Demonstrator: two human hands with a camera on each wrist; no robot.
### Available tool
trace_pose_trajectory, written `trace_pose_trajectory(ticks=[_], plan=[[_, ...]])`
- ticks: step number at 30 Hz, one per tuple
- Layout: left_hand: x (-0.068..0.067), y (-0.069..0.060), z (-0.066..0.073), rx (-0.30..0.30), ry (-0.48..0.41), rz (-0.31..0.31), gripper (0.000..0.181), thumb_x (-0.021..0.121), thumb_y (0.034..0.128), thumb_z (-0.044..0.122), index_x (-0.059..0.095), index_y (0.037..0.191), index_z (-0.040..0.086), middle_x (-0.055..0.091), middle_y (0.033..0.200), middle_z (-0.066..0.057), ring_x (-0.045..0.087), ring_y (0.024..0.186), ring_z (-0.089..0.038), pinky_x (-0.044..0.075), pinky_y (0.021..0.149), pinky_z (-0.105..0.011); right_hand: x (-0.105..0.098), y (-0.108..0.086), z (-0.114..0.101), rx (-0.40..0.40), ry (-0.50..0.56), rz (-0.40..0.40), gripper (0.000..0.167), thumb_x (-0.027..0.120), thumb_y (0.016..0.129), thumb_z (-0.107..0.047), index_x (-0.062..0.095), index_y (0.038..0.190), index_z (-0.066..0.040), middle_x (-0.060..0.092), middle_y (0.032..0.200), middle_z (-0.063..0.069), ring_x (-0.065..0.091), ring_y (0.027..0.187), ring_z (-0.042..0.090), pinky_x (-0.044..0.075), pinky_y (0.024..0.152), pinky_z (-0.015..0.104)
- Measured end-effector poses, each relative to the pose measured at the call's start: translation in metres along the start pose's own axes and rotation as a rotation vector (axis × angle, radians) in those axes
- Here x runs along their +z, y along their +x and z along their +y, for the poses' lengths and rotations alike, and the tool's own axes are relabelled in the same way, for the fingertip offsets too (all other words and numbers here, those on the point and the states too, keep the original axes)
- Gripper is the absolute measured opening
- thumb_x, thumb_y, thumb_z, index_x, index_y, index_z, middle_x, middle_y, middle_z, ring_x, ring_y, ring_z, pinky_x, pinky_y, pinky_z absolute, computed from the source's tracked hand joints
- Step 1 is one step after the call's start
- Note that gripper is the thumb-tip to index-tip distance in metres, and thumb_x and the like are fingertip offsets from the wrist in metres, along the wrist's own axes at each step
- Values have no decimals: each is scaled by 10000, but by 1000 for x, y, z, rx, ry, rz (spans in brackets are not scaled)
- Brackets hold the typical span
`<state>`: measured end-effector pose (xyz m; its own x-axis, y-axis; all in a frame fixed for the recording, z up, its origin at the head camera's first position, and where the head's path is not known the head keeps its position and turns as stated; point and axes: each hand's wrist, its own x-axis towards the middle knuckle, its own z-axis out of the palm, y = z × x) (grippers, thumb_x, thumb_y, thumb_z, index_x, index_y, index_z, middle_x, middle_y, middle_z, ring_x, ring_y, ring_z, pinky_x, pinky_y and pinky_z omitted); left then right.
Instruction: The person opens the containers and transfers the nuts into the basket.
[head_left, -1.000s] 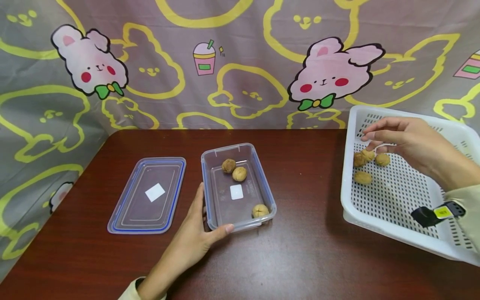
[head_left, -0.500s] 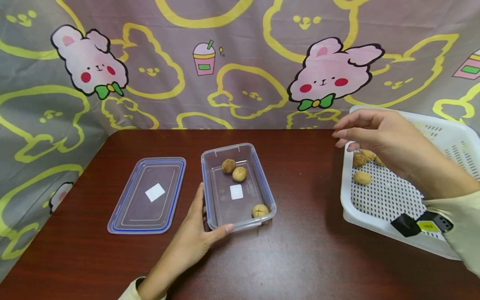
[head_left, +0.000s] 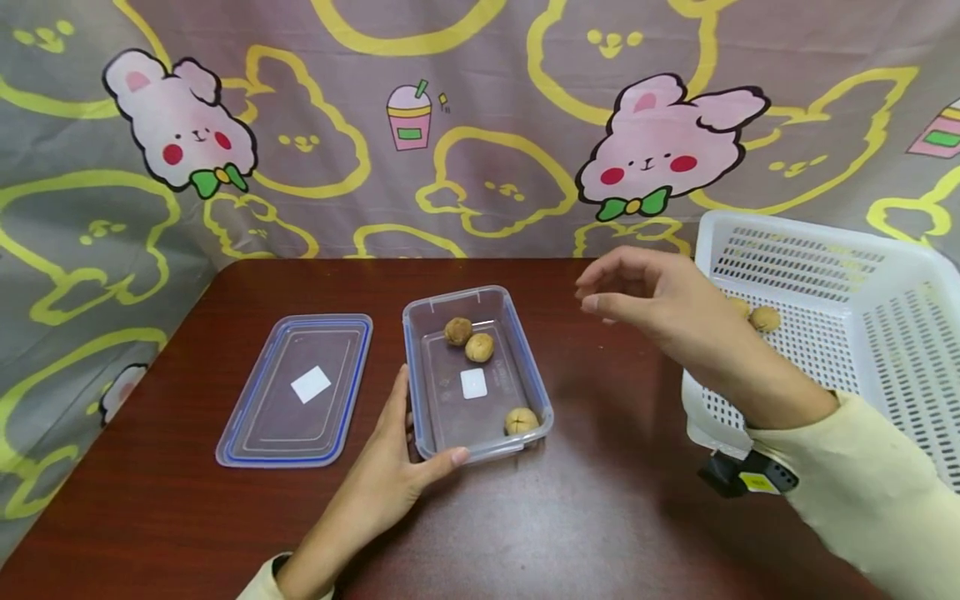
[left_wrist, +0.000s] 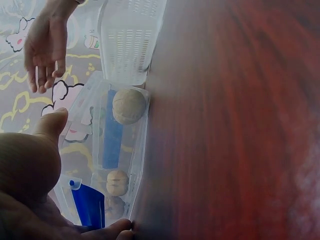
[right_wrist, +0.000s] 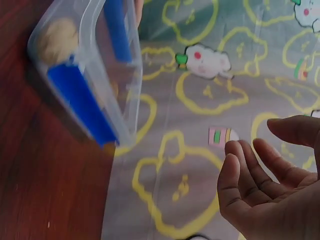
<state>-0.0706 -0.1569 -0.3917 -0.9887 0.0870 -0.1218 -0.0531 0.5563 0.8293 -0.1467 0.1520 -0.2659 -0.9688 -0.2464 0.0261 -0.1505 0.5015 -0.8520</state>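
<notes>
A clear plastic food container (head_left: 480, 421) stands on the table with three walnuts inside. Two walnuts (head_left: 478, 347) lie together at its far end, and a walnut (head_left: 520, 422) sits in the near right corner. My left hand (head_left: 386, 467) holds the container by its near left corner, thumb on the front rim and fingers along the left side. Above the table, between container and basket, hovers my right hand (head_left: 667, 304). In the right wrist view its fingers (right_wrist: 230, 185) are loosely bent, thumb apart, with nothing between them.
The white perforated basket (head_left: 817, 242) stands at the right; walnuts (head_left: 765, 318) show inside, partly hidden by my right hand. Left of the container lies its clear lid (head_left: 300, 425) with a blue seal. A patterned curtain (head_left: 495, 83) hangs behind the table.
My right hand has come out of the basket and moved left, over the table toward the container. The left hand, container and lid have stayed in place.
</notes>
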Motion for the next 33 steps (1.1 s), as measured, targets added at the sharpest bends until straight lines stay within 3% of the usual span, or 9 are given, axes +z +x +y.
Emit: trace_pose_trajectory(ticks=[7, 13, 22, 28, 33], plan=[[1, 0, -1, 1, -5, 2, 1266, 876, 836, 450, -25, 1701, 242, 198, 1726, -211, 526, 1404, -409, 486, 1108, -572, 35, 6, -5, -107, -15, -5, 229, 731, 984, -173, 721, 1205, -115, 746, 1162, 52, 676, 1059, 202, 558, 910, 354], [1, 1, -2, 7, -24, -3, 1268, 878, 837, 437, -31, 1700, 246, 203, 1722, -214, 530, 1400, -413, 498, 1098, -561, 71, 24, 5, -162, -7, -72, 277, 714, 951, -58, 716, 1229, -65, 751, 1191, 100, 708, 1104, 254, 578, 932, 427], [1, 0, -2, 21, -31, -7, 1257, 877, 844, 428, -24, 1700, 242, 205, 1721, -209, 521, 1407, -407, 501, 1094, -555, 106, 46, 16, -81, 37, -167, 403, 686, 957, -50, 648, 1357, -16, 689, 1349, 182, 682, 1217, 330, 576, 988, 469], [1, 0, -1, 26, -20, -3, 1247, 874, 847, 430, -15, 1701, 244, 207, 1723, -198, 513, 1417, -395, 491, 1099, -557, 121, 54, 16, -45, 70, -148, 438, 684, 954, -47, 627, 1385, -5, 680, 1361, 197, 669, 1241, 344, 577, 986, 466], [0, 0, -1, 29, -24, -5, 1239, 873, 852, 425, -8, 1701, 230, 206, 1724, -196, 516, 1413, -391, 493, 1096, -549, 134, 57, 18, -49, 19, -121, 509, 706, 924, -84, 607, 1421, -31, 657, 1410, 172, 630, 1313, 359, 539, 1061, 498]])
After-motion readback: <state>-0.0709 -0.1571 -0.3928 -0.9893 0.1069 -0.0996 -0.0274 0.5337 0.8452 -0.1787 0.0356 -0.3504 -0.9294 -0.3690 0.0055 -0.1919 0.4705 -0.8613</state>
